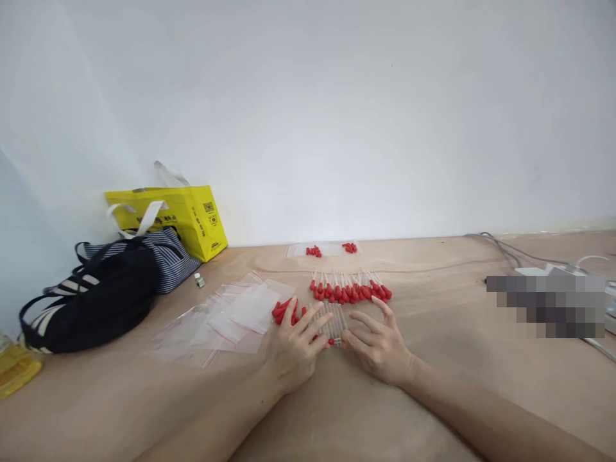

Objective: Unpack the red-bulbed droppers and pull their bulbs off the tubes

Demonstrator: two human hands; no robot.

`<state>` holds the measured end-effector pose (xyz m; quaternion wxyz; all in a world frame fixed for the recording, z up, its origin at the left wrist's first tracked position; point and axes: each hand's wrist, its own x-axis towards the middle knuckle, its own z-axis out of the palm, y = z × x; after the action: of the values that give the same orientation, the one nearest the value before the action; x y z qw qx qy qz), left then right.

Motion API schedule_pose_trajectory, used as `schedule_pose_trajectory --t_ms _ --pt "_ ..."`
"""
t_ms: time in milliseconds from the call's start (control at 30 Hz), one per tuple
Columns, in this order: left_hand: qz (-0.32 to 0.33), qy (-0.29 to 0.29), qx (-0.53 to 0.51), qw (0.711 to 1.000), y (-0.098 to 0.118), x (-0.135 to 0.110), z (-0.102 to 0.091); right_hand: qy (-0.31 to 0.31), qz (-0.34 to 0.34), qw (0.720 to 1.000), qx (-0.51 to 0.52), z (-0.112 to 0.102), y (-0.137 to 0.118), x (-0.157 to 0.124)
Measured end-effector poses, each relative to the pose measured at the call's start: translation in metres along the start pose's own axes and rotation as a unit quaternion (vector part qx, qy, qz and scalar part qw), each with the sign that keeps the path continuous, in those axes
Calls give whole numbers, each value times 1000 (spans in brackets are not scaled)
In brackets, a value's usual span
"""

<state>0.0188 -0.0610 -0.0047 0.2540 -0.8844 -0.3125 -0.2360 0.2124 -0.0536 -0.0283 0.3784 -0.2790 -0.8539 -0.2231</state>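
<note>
My left hand (297,350) is at the middle of the table, with thumb and fingertips pinched around a small red rubber bulb (331,342), partly hidden. Facing it, my right hand (380,350) pinches the end of a thin clear tube (337,342) that meets the bulb. Beneath and between the hands lie several loose clear tubes (332,314) side by side. Loose red bulbs (285,312) are heaped by my left fingers. Just beyond is a row of droppers (349,292), red bulbs towards me and clear tubes pointing away.
Clear zip bags (231,321) overlap on the left. Near the wall, bagged droppers (332,249) lie flat. A small bottle (199,280), a black bag (110,295), a striped bag (173,256) and a yellow bag (206,224) stand left. Cables (500,247) run at the right.
</note>
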Motion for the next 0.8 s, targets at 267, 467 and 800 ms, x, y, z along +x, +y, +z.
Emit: schedule_pose_trajectory --t_ms 267,467,800 --pt "-136 47 -29 989 -20 -8 -3 -39 139 990 -1 -3 21 -14" --pt "-328 14 -172 929 -48 -6 -6 -92 224 969 57 12 20 -15" --pt "-530 -51 -238 813 -78 -17 -4 -68 211 962 157 25 17 -10"
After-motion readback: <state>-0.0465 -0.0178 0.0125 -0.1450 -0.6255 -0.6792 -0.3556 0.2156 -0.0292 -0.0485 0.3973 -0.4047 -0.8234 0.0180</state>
